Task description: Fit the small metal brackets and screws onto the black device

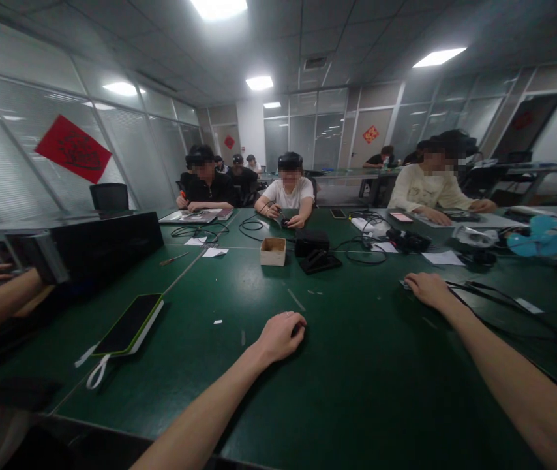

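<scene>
The room has bright ceiling lamps (220,8) and a green desk (357,398); on this desk stand a small open box (273,254) and, just beside it, a black box (312,241); a person in white (289,191) sits behind them. The left hand (282,335) rests curled on the desk, and I cannot tell if it holds something; the right hand (426,289), well apart, touches a small flat thing (404,285) on the desk, but its grip is also not clear.

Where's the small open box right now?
Head view, near centre: the open box sits on the green table, just left of the black box and beyond the left hand.
</scene>
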Tool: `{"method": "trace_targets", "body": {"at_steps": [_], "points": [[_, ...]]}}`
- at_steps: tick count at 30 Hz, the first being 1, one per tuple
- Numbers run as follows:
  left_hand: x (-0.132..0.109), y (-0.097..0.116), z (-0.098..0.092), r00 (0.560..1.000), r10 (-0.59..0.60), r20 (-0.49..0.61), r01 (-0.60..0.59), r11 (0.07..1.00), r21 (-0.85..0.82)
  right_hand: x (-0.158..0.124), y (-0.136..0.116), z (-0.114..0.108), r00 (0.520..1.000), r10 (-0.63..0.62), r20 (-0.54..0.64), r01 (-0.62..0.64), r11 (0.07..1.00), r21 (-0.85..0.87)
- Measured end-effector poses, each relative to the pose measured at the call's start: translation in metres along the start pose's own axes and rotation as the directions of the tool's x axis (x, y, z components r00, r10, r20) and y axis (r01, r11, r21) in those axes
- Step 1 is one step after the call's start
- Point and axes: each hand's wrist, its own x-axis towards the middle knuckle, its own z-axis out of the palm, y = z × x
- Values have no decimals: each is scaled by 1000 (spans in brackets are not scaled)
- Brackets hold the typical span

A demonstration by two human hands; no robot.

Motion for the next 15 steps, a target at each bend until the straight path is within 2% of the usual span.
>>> {"method": "trace_targets", "body": {"at_steps": [6,15], "points": [[-1,2,-2,1000,0,22,0,1000,2,-2,-1,-2,999,-19,44,21,999,-50],[-2,1,-3,1000,-9,24,10,1000,-7,-5,-6,-7,996,81,47,-81,997,2]]}}
